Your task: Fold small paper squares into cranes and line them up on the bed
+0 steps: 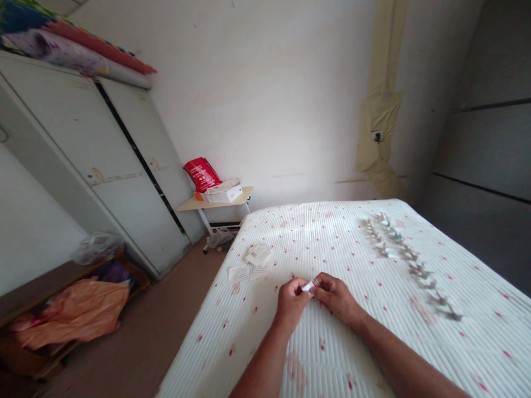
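Both hands meet over the bed, pinching a small folded piece of paper between them. My left hand grips its left side with thumb and forefinger. From the other side, the fingers of my right hand close on it and partly cover it. Left of the hands lie loose sheets of printed paper, some overlapping. To the right, small folded paper figures, shaped somewhat like birds, stand in two rows; they look blurred.
The bed has a white ribbed cover with red spots. Beyond its far left corner, a small table holds a red bag and a white box. A grey cabinet and an orange plastic bag are at left.
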Motion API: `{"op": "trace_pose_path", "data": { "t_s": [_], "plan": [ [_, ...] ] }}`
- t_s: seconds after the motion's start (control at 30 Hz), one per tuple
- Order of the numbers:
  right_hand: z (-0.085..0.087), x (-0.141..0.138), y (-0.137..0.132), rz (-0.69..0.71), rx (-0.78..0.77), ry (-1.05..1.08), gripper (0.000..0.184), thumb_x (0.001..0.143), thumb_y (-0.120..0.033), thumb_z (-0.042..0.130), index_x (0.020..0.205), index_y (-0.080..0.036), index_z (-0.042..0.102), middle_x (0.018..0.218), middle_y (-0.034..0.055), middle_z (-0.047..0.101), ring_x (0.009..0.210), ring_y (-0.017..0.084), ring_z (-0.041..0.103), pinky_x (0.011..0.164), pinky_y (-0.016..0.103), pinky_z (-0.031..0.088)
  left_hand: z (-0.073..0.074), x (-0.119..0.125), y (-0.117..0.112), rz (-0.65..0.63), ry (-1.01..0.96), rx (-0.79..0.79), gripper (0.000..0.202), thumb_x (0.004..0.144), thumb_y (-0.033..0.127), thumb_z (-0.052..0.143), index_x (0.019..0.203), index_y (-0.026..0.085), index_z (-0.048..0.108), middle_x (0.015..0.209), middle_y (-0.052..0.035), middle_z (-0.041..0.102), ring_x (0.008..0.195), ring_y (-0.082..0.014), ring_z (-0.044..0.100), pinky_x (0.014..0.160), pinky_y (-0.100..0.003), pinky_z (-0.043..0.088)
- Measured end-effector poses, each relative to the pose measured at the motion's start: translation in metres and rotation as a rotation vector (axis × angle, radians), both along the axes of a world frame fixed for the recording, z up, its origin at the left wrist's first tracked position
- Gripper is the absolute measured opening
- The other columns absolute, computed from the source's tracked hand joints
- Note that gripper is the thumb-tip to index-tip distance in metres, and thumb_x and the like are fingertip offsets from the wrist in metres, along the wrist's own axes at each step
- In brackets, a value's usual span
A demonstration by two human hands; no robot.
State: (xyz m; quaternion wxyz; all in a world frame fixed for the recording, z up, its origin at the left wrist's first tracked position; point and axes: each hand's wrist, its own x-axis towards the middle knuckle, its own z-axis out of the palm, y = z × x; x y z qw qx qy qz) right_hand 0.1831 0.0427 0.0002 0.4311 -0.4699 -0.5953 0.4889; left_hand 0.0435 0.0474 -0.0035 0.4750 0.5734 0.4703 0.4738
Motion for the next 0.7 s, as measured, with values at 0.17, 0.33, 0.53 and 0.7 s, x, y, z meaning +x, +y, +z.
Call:
{"op": "trace_pose_path", "data": {
  "t_s": [0.17, 0.33, 0.53, 0.7],
  "plan": [
    [-0.007, 0.003, 0.003, -0.021, 0.071, 0.030, 0.023, 0.071, -0.036, 0.061, 0.084, -0.020, 0.050, 0.064, -0.0044, 0.054, 0.045, 0.007, 0.043, 0.039, 0.018, 0.032, 0.004, 0.000, -0.001, -0.032, -0.048, -0.051, 0.018, 0.059, 0.029, 0.061, 0.065, 0.013, 0.056, 0.051, 0.0057, 0.039, 0.051, -0.0067, 0.031, 0.048, -0.019, 0.024],
    [-0.016, 0.006, 0.006, 0.005, 0.106, 0.006, 0.020, 0.071, -0.036, 0.062, 0.077, -0.018, 0.055, 0.061, -0.0035, 0.052, 0.053, 0.009, 0.045, 0.049, 0.020, 0.036, 0.001, -0.002, -0.001, -0.039, -0.025, -0.058, 0.015, 0.060, 0.027, 0.059, 0.063, 0.013, 0.054, 0.050, 0.0066, 0.034, 0.049, -0.0061, 0.027, 0.047, -0.019, 0.021],
    [-0.014, 0.004, 0.006, 0.040, 0.111, 0.058, 0.025, 0.071, -0.040, 0.062, 0.066, -0.017, 0.054, 0.059, -0.0036, 0.049, 0.056, 0.009, 0.043, 0.054, 0.022, 0.034, 0.005, 0.000, -0.002, -0.021, -0.019, -0.048, 0.015, 0.058, 0.027, 0.059, 0.061, 0.014, 0.052, 0.051, 0.0066, 0.036, 0.050, -0.0061, 0.029, 0.047, -0.019, 0.022],
    [-0.008, 0.005, 0.003, 0.051, 0.050, 0.118, 0.030, 0.069, -0.045, 0.063, 0.066, -0.017, 0.054, 0.052, -0.0066, 0.040, 0.048, 0.007, 0.034, 0.048, 0.021, 0.026, 0.009, 0.000, -0.002, -0.057, -0.065, -0.063, 0.017, 0.058, 0.028, 0.059, 0.064, 0.013, 0.054, 0.052, 0.0059, 0.040, 0.051, -0.0064, 0.032, 0.049, -0.019, 0.024]
  ]
}}
